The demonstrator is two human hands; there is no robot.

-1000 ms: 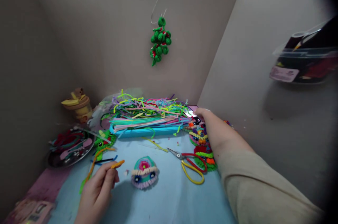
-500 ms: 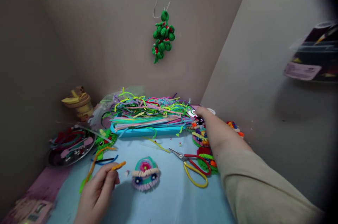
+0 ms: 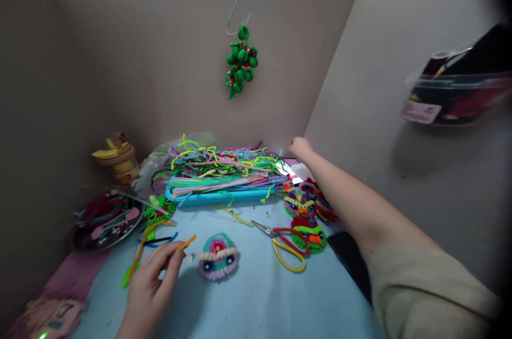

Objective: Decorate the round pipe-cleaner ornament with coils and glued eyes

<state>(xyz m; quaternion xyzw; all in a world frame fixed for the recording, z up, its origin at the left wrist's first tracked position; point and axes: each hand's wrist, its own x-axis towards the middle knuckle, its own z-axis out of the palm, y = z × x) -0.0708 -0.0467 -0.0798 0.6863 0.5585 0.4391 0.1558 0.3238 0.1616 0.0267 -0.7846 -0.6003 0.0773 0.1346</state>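
My left hand point(image 3: 158, 277) pinches a short bent piece of orange pipe cleaner point(image 3: 186, 243) between thumb and fingers. Just right of it on the blue table lies a round pipe-cleaner face point(image 3: 218, 259) in teal, pink, cream and lilac with dark blue eyes. Far off at the back right, my right hand point(image 3: 301, 148) is raised near the wall corner, its fingers curled closed. Whatever those fingers may hold is hidden. Below that hand lie a white paper or card point(image 3: 291, 174) and several colourful pipe-cleaner pieces point(image 3: 300, 204).
Scissors point(image 3: 282, 240) with red and yellow handles lie open mid-table. A blue tray point(image 3: 224, 199) heaped with pipe cleaners stands behind. A metal bowl point(image 3: 88, 243) is at left, a black phone-like object point(image 3: 350, 261) at right. A green ornament point(image 3: 241, 62) hangs above.
My right hand has lifted from the paper at the back right, uncovering more of it and the dark object. My left hand has shifted slightly right, still pinching the orange piece. The view has turned slightly.
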